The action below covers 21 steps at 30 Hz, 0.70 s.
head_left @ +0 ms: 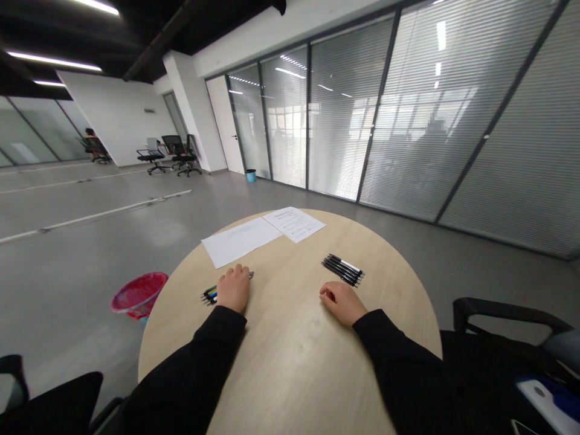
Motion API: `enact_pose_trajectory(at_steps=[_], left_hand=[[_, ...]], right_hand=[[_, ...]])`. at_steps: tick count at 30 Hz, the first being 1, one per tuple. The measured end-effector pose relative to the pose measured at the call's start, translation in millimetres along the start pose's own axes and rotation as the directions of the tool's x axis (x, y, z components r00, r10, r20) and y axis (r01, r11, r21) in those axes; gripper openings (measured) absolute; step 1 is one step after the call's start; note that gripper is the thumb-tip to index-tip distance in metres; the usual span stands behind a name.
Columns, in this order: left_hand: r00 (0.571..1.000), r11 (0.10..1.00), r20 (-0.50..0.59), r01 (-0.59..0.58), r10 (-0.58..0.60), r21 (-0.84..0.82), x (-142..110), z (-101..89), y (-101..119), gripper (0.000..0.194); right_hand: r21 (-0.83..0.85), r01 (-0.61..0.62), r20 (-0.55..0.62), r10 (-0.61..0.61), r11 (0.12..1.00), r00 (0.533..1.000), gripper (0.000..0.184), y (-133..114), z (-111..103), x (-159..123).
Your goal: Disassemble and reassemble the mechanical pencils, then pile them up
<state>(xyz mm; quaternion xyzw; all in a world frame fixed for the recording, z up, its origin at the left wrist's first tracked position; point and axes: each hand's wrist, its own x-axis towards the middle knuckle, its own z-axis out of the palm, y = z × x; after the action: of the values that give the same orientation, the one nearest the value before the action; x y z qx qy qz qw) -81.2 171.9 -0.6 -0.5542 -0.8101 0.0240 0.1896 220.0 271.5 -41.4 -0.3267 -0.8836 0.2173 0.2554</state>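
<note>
My left hand (234, 289) lies palm down with bent fingers over a bunch of pens (209, 294) at the left of the round table. Several pen tips in black, blue and yellow stick out on its left, and one end pokes out on its right. The middle of the bunch is hidden beneath the hand. My right hand (343, 302) rests on the tabletop with loosely curled fingers; I see nothing in it. Just beyond it is a row of pens (342, 269), mostly black with one white barrel, lying side by side.
Two printed paper sheets (242, 240) lie at the far side of the wooden table (290, 362). A red-lined bin (139, 295) stands on the floor to the left. A black chair (502, 338) is close on the right. Beyond are a glass partition and office chairs (176, 151).
</note>
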Motion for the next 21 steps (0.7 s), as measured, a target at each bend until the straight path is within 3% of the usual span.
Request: enact_pose_trajectory(at_steps=[17,21], left_hand=[[0.999,0.999,0.013,0.051,-0.051,-0.014,-3,-7.5,2,0.029],[0.998,0.999,-0.043,0.047,-0.047,-0.003,-6,-12.1,3,0.028]], right_hand=[[-0.002,0.001,0.006,-0.001,1.0,1.0,0.007,-1,0,0],[-0.012,0.007,0.009,-0.007,1.0,1.0,0.007,-1,0,0]])
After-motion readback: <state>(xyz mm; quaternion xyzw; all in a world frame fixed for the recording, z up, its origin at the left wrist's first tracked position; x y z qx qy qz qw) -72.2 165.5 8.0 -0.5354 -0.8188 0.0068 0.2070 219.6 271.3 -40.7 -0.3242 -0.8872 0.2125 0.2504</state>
